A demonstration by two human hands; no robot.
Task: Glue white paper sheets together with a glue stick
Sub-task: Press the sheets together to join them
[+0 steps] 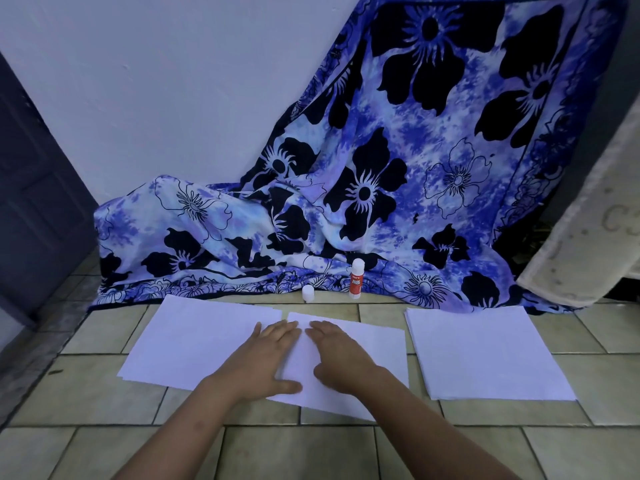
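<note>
Two white paper sheets lie overlapping on the tiled floor: a left sheet point(194, 341) and a right sheet point(374, 355) laid over its right edge. My left hand point(266, 358) and my right hand point(337, 355) press flat on the overlap, fingers straight and pointing away from me. Behind the sheets a red and white glue stick point(356, 279) stands upright, uncapped. Its white cap point(308, 293) stands a little to its left. Neither hand holds anything.
A stack of white paper point(485, 351) lies to the right of the joined sheets. A blue floral cloth point(381, 188) drapes down the wall onto the floor behind everything. A dark door point(31, 188) is at the left and a pale towel point(588, 220) hangs at the right.
</note>
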